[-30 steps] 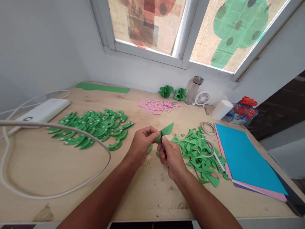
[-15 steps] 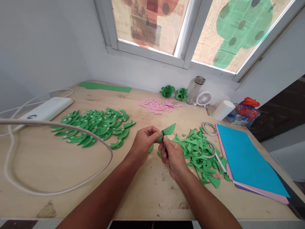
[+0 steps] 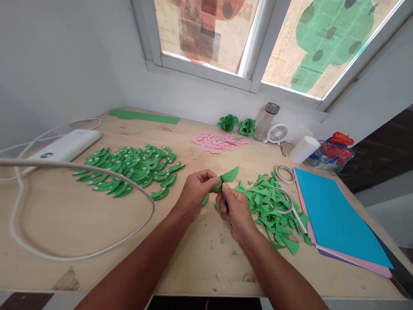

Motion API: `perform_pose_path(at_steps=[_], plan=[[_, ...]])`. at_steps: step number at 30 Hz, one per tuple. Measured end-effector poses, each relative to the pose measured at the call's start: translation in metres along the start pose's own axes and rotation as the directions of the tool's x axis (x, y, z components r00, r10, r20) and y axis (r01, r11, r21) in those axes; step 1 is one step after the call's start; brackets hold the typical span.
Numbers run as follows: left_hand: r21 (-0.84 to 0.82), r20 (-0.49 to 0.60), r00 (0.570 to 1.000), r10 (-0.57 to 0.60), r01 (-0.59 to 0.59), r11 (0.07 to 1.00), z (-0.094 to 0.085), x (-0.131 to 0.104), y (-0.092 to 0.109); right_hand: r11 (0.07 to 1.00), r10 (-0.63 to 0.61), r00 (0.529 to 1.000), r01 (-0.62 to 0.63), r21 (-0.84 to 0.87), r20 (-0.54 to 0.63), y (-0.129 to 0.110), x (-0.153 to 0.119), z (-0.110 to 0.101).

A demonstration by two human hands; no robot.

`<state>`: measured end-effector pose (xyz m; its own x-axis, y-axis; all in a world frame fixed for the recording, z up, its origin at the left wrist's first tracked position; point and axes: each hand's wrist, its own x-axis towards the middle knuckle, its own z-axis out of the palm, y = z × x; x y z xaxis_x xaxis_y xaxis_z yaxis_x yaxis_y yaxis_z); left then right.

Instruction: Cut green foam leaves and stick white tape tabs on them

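Left hand [image 3: 200, 191] pinches green paper piece [image 3: 231, 174], near end hidden; right hand [image 3: 238, 207] grips dark tool [image 3: 225, 203], mostly concealed, type unclear. Paper between hands, above table [image 3: 200, 267]. Leftward, white cable [image 3: 64, 164], cut off at edge, passes before green cutouts [image 3: 138, 168]. Rightward, green scraps [image 3: 265, 194] overlap, outlines indistinct.

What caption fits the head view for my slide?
Left hand holds a green paper piece, right hand a dark cutting tool, beside a heap of green paper scraps.
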<state>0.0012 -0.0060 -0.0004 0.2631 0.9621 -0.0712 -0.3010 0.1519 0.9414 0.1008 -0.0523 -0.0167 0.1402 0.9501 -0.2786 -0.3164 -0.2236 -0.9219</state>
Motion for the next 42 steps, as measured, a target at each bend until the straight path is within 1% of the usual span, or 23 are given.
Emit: perform_pose_path(at_steps=[9,14,18,24,29,32,33,35,38,40,42], plan=[[0.002,-0.006,1.000,0.006,-0.006,1.000,-0.001,0.001,-0.001,1.000,-0.005,1.000,0.005,-0.023,-0.007,-0.001,0.000,0.000],[-0.003,0.005,1.000,0.002,-0.002,1.000,0.000,0.001,-0.001,1.000,-0.021,1.000,0.021,-0.018,-0.005,0.000,0.001,0.000],[-0.024,-0.007,1.000,-0.010,0.010,1.000,0.002,0.000,0.001,1.000,-0.013,1.000,0.013,0.002,-0.008,-0.001,0.000,0.000],[-0.083,-0.051,0.998,-0.034,0.030,0.996,0.005,-0.002,0.005,0.998,-0.041,0.999,0.041,0.037,-0.006,-0.003,0.000,-0.003],[-0.081,-0.016,0.999,-0.043,0.042,0.996,0.005,-0.001,0.001,0.997,-0.077,0.997,0.077,0.023,-0.001,-0.003,0.002,-0.006],[-0.079,-0.040,0.999,-0.031,0.028,0.997,0.004,0.000,-0.003,0.994,-0.109,0.994,0.109,0.002,0.010,-0.001,0.004,-0.006],[-0.079,-0.056,0.998,-0.027,0.022,0.997,0.003,0.001,-0.004,0.991,-0.133,0.991,0.133,-0.005,0.001,-0.001,0.005,-0.007],[-0.079,-0.083,0.996,-0.022,0.015,0.997,0.002,0.002,-0.005,0.979,-0.204,0.977,0.203,-0.019,-0.059,0.000,0.006,-0.008],[-0.076,-0.111,0.994,-0.018,0.009,0.997,0.002,0.003,-0.005,0.952,-0.304,0.926,0.303,-0.038,-0.223,-0.003,0.010,-0.012],[-0.063,-0.119,0.993,-0.015,0.008,0.998,0.002,0.003,-0.004,0.948,-0.307,0.900,0.317,-0.021,-0.310,-0.006,0.013,-0.016],[-0.044,-0.119,0.993,-0.018,0.012,0.999,0.002,0.002,-0.003,0.951,-0.282,0.895,0.308,0.021,-0.346,-0.010,0.015,-0.019]])
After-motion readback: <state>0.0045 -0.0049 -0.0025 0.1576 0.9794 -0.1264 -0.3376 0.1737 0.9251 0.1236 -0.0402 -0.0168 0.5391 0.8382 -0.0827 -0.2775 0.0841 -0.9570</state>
